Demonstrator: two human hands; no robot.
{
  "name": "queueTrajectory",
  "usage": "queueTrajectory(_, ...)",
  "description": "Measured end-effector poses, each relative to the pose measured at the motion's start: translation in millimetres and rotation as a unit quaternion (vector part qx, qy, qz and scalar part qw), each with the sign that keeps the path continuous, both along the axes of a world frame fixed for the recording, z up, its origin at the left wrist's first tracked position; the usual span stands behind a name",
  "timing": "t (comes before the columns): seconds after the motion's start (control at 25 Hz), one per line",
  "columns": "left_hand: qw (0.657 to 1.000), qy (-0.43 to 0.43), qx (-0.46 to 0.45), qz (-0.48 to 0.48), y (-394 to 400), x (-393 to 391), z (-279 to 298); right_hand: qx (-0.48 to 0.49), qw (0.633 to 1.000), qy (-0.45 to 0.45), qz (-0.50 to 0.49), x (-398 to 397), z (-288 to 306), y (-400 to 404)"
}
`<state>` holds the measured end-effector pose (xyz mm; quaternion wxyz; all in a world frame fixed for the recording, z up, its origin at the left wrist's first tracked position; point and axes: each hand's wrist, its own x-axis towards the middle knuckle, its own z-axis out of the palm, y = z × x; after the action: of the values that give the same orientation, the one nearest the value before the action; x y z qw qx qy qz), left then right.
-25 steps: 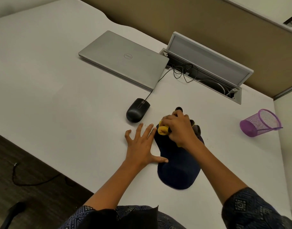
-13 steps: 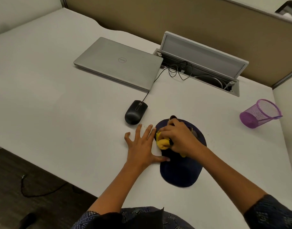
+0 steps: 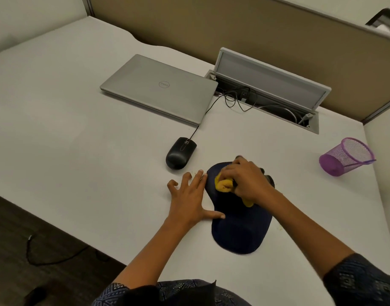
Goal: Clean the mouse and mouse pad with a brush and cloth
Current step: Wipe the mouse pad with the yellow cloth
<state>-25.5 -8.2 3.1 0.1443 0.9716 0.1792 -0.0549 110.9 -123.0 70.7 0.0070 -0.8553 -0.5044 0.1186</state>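
A dark blue mouse pad with a wrist rest lies on the white desk. My right hand presses a bunched yellow cloth onto the pad's far half. My left hand lies flat on the desk with fingers spread, its thumb touching the pad's left edge. A black wired mouse sits on the desk beyond my left hand, apart from the pad. A dark object shows partly behind my right hand; I cannot tell what it is.
A closed silver laptop lies at the back, with the mouse cable running beside it. Behind it an open cable tray holds wires. A purple mesh cup lies on its side at the right. The desk's front edge drops to dark floor at the left.
My right hand with the yellow cloth has slid from the pad's far tip back toward me over the pad's upper half. My left hand has stayed in place.
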Motion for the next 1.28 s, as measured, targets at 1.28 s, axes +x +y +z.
queueTrajectory(1.28,0.997,0.042,0.031,0.053,-6.1,9.3,13.4,0.014,0.998,-0.058,-0.036,-12.9,-1.7,26.1)
